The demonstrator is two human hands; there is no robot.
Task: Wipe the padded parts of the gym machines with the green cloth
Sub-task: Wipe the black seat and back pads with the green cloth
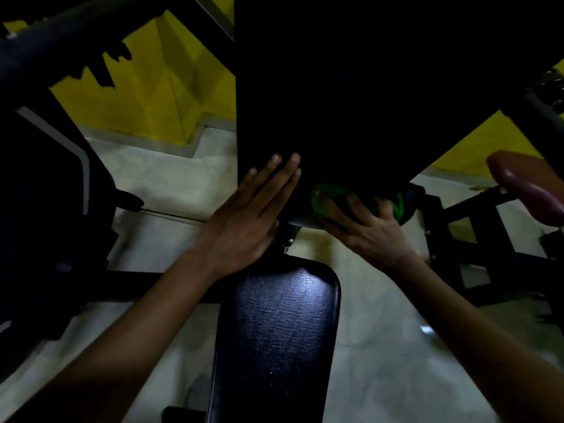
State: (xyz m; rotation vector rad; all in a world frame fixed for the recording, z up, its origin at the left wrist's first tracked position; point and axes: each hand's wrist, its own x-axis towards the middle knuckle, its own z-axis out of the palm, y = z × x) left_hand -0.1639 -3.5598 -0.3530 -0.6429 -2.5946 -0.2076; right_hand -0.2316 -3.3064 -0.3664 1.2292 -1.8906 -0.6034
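A large black back pad [366, 87] fills the upper middle of the head view, very dark. Below it lies the black seat pad [274, 331], with a glint on its leather. My left hand [247, 215] rests flat with straight fingers against the back pad's lower left edge. My right hand [366, 227] grips the green cloth [326, 196] and holds it under the back pad's bottom edge. Part of the cloth is hidden by the pad and by my fingers.
A black machine frame [45, 178] stands at the left and a torn black pad [61, 41] runs across the upper left. A maroon pad [528, 184] on a black stand is at the right. Pale floor tiles [171, 178] and a yellow wall [158, 87] lie beyond.
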